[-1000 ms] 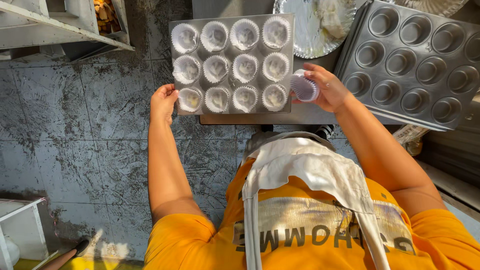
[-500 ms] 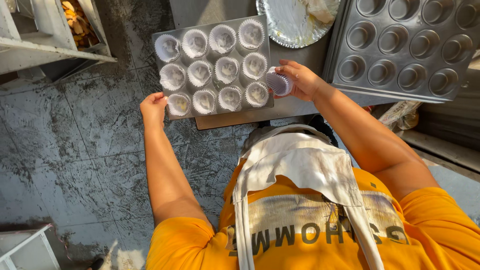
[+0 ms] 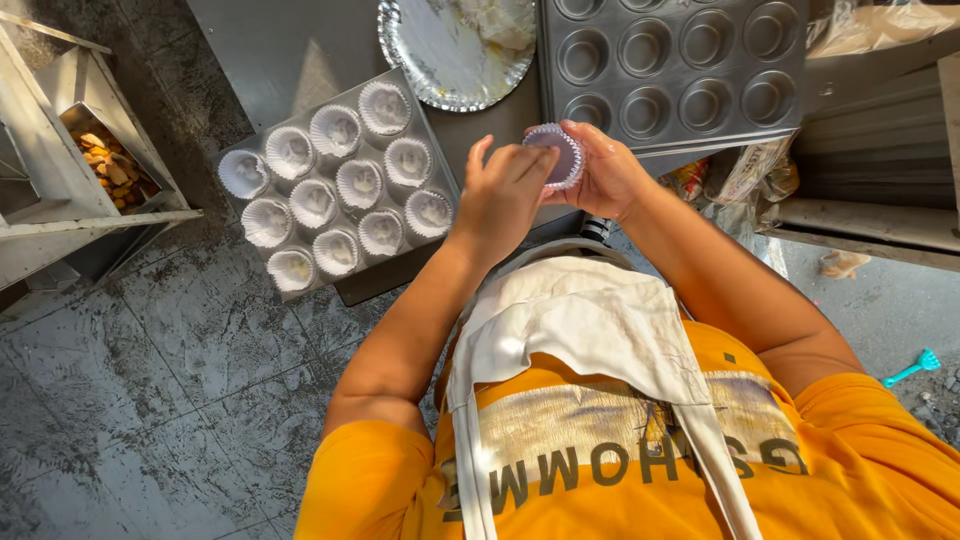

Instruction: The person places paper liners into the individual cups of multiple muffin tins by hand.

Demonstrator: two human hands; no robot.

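Wearing a bright orange short-sleeved T-shirt with dark lettering across a pale printed chest panel, and a whitish cloth apron hanging from the neck.

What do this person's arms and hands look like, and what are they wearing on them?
Both arms are bare from the short orange sleeves down. The left hand and right hand wear no gloves; no rings, watch or bands show. A whitish cloth apron hangs over the orange T-shirt, which carries dark lettering.
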